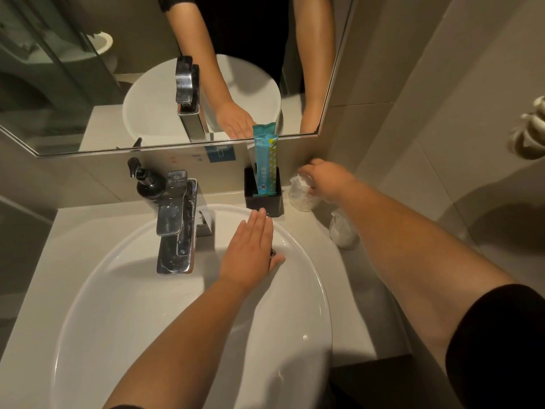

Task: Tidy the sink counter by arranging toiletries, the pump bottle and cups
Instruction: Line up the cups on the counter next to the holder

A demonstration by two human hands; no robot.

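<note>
My left hand (250, 249) hovers flat over the back of the white basin (147, 305), fingers straight and pointing at a black square holder (265, 202). Teal toiletry packets (265, 160) stand upright in that holder. My right hand (327, 178) grips the top of a clear plastic-wrapped cup (302, 196) on the counter right of the holder. A second wrapped cup (342, 231) stands nearer me, partly hidden under my right forearm. The black pump bottle (149, 184) stands at the back left, behind the tap.
A chrome tap (177, 225) rises at the basin's back edge. The mirror (177, 69) hangs above the counter (348, 290), and a tiled wall closes in on the right. A white towel fixture (530, 128) juts out at far right.
</note>
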